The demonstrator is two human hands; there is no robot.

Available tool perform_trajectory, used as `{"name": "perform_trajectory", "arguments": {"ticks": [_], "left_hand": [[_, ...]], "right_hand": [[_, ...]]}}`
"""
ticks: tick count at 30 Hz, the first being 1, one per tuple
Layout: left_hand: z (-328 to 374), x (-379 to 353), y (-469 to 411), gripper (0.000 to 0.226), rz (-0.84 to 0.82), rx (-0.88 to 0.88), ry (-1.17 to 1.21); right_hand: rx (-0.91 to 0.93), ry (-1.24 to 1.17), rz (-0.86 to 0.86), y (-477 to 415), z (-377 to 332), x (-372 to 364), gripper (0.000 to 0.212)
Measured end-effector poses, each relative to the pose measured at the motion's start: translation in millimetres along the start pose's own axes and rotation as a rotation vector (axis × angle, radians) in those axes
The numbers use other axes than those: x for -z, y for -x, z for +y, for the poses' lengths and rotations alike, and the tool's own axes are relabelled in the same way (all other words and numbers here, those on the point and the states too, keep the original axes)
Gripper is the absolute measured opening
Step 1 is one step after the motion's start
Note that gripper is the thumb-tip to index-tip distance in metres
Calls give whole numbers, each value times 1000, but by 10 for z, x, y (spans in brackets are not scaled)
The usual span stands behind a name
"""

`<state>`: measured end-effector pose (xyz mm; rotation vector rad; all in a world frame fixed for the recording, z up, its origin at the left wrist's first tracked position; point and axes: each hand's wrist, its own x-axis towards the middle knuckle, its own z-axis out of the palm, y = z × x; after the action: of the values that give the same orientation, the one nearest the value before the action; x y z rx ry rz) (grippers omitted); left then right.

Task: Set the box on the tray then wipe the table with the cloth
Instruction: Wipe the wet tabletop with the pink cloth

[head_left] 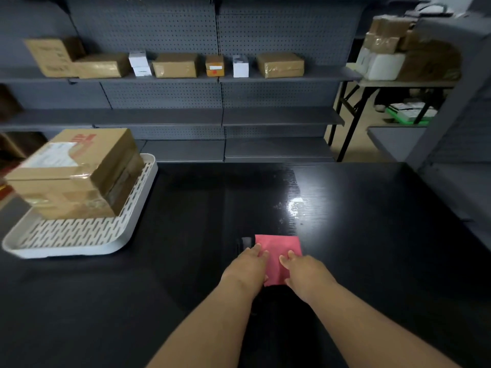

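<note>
Both hands, the left hand (pixel 248 266) and right hand (pixel 301 269), are pressed flat and open on the pink cloth (pixel 279 254), well right of the tray (pixel 79 245) where the taped cardboard box (pixel 77 173) is set; the cloth may bunch if pushed unevenly.

Single head-worn wide-angle view only; no second view, so no overlap to be reported. Scene is seen from above near edge of black counter (pixel 372 235), camera pitched forward and down. Both forearms are seen entering from bottom edge, left hand (pixel 245 266) and right hand (pixel 305 269) caught close below lens at lower centre. White slotted tray (pixel 79 235) is framed at left. Grey pegboard shelving (pixel 220 75) is faced head-on beyond counter, further off. Straight lines are bowed toward frame edges by lens.
</note>
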<state>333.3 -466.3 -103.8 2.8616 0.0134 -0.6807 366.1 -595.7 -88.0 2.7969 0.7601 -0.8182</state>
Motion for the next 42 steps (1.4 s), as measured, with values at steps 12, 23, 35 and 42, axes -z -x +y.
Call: {"name": "perform_trajectory", "arguments": {"ticks": [12,23,35,42], "left_hand": [[14,-432,773,64,1,-5,-6],[98,-424,893,63,-23,-3,-22],[75,-277,595,65,-55,-9,-56],[24,-133,242,66,-71,0,-55]], "right_hand": [[-25,-1,-18,625,-375,-487,62],[-51,-9,-41,645,-400,-620,66],[-41,-1,-2,452,-298,-457,65],[-52,-8,-62,148,-167,-239,71]]}}
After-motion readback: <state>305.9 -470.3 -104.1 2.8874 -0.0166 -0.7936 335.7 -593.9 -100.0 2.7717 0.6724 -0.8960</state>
